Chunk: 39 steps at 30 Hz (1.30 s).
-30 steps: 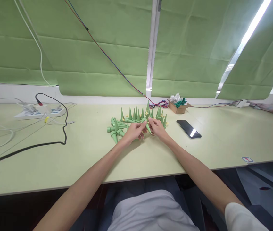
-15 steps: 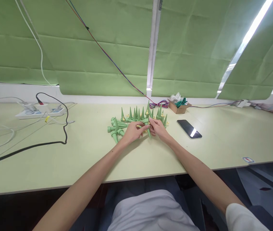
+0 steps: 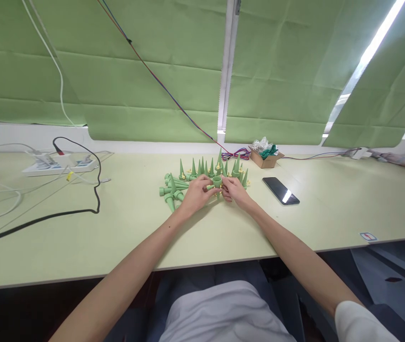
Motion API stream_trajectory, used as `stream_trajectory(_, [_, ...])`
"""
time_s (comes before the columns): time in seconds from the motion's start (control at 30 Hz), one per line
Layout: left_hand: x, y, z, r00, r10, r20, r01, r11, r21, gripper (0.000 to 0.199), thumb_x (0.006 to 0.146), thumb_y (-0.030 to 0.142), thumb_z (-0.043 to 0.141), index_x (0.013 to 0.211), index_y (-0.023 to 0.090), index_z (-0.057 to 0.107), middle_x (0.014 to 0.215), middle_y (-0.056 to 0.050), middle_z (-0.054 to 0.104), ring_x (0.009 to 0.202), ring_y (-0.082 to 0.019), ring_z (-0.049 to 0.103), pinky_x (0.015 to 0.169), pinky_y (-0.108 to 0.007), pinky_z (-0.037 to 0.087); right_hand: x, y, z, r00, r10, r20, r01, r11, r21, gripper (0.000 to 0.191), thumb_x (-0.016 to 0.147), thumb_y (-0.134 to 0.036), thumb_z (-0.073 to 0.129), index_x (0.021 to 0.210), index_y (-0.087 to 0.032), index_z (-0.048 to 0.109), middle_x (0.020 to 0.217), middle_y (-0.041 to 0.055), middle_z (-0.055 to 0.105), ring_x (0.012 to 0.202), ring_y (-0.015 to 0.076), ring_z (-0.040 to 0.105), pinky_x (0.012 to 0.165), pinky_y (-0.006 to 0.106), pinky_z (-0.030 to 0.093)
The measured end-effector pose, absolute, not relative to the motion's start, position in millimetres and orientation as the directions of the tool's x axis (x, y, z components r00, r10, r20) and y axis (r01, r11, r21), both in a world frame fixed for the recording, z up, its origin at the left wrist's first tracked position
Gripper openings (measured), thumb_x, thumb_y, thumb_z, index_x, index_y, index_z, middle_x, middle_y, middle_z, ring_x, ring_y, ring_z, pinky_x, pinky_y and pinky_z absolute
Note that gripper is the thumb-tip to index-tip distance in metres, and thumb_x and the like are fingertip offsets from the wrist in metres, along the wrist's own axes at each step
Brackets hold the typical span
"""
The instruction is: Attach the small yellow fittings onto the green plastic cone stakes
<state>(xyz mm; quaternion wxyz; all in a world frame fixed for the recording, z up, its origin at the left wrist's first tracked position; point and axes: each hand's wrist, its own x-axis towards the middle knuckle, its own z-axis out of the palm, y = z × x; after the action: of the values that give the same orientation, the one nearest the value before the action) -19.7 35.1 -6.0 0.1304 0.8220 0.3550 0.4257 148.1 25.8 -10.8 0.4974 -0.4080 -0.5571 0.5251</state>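
Observation:
Between my two hands is a green cone-shaped piece (image 3: 217, 181), its round open top facing up and its tip pointing down. My left hand (image 3: 198, 192) pinches it from the left with thumb and fingers. On its right side, the fingers of my right hand (image 3: 236, 191) are closed on the same piece. Several green spikes (image 3: 202, 167) with small yellow parts stand upright just behind my hands. More green spikes (image 3: 169, 200) lie in a pile to the left of my left hand.
A black phone (image 3: 281, 191) lies right of my hands. Behind it is a small cardboard box (image 3: 265, 160) with plastic bags. At the left are a white power strip (image 3: 60, 166) and a black cable (image 3: 45, 218). The table's front edge (image 3: 216, 263) runs near my body.
The green piece between my hands has turned more upright, and its open top now shows. My left hand has shifted slightly.

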Motion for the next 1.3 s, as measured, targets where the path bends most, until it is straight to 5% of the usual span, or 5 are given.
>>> stream_trajectory(0.9, [-25, 37, -14, 0.489, 0.595, 0.637, 0.59, -0.764, 0.261, 0.021, 0.092, 0.03, 0.054, 0.089, 0.02, 0.072, 0.11, -0.009, 0.062, 0.063, -0.012, 0.053, 0.063, -0.028, 0.037, 149, 25, -10, -0.194, 0.977, 0.093, -0.037, 0.088, -0.995, 0.047, 0.09, -0.048, 0.056, 0.058, -0.022, 0.033, 0.041, -0.0086, 0.026, 0.034, 0.0061, 0.023, 0.032, 0.02, 0.021])
stream_trajectory(1.3, [-15, 32, -9, 0.312, 0.729, 0.609, 0.568, -0.657, 0.495, 0.019, 0.082, 0.02, 0.061, 0.099, 0.019, 0.069, 0.101, -0.005, 0.063, 0.061, -0.011, 0.052, 0.07, -0.029, 0.044, 144, 24, -9, -0.143, 0.977, 0.161, -0.048, 0.156, -0.987, 0.053, 0.088, -0.056, 0.058, 0.057, -0.023, 0.032, 0.041, -0.0081, 0.027, 0.034, 0.0064, 0.024, 0.032, 0.021, 0.022])
